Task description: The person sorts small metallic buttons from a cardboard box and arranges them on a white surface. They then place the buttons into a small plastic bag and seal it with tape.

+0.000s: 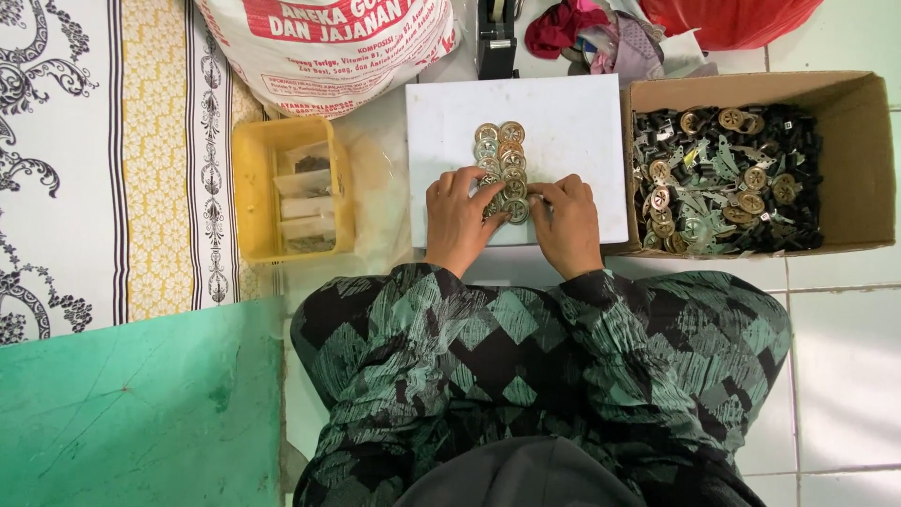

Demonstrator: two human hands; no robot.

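Both hands, left [457,218] & right [566,223], rested fingertips on the round metal discs [503,167], laid in two neat rows on the white board [572,131], pressing the near-edge ones into line. Neither hand was clenched. A cardboard box [859,160] of loose metal parts sat just beside the board's right edge, within reach.

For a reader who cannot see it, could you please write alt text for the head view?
Seen from above, a person's left hand and right hand press together two rows of round metal discs on a white board. A cardboard box of similar metal parts sits on the right, a yellow tray on the left.
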